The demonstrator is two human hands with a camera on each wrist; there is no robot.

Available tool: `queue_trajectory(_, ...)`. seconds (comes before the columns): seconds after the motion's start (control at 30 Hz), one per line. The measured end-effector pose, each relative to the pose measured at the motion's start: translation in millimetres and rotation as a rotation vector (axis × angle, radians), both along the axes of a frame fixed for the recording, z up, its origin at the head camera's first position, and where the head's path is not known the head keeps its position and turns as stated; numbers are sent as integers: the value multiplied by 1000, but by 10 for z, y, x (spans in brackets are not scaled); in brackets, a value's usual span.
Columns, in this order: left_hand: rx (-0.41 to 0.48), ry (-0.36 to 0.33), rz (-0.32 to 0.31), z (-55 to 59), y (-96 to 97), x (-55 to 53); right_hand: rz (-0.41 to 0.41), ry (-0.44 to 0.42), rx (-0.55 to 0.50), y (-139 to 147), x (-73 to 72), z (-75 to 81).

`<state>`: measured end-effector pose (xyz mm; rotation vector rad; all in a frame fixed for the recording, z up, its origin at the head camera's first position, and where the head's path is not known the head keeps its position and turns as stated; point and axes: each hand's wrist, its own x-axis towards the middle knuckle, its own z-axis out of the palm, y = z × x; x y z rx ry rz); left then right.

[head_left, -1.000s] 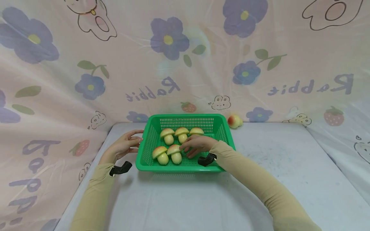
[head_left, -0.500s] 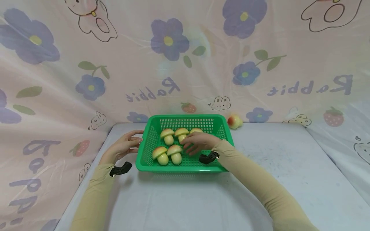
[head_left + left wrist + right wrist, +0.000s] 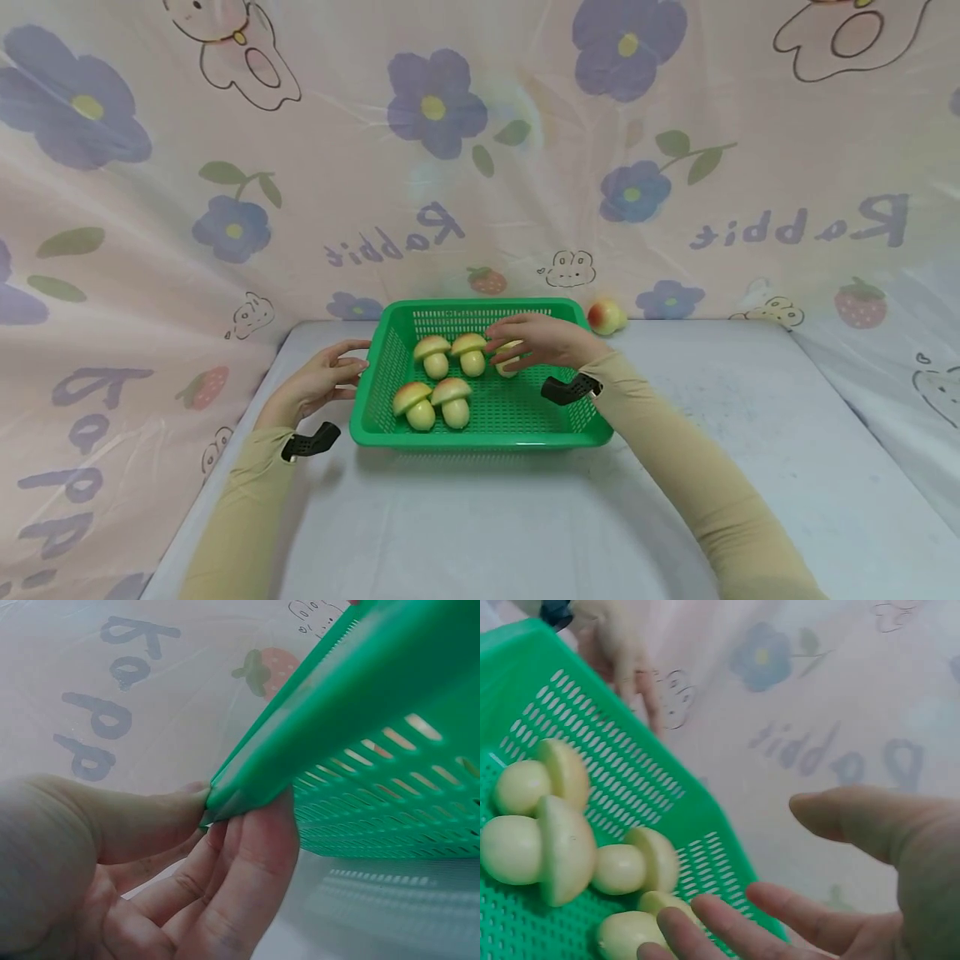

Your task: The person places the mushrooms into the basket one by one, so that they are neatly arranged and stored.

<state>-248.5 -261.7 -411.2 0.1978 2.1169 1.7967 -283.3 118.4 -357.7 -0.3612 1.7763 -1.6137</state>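
Observation:
A green plastic basket point(image 3: 480, 440) with slotted walls stands on the table and holds several toy mushrooms point(image 3: 452, 402) with yellow-red caps. My left hand point(image 3: 322, 379) pinches its left rim between thumb and fingers, which the left wrist view shows close up on the green edge point(image 3: 255, 787). Over the basket's back right part, my right hand point(image 3: 543, 340) is spread with nothing in it. It partly hides the back-row mushroom point(image 3: 507, 367) at the right. In the right wrist view the fingers point(image 3: 739, 930) are extended, the thumb well apart from them.
One more toy mushroom point(image 3: 606, 317) lies on the table outside the basket, by its back right corner. A printed cloth point(image 3: 480, 192) hangs behind the white-covered table point(image 3: 480, 525) and along its sides.
My right hand has drawn away from the front-row mushroom, moving back and to the right, and its fingers have straightened. The left hand stays at the rim; the mushrooms keep their places.

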Motion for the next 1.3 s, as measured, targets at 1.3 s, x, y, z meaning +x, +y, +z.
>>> queue_trajectory(1.3,-6,12,-13,11,1,23,-270,226,-167,1360,-66,112)
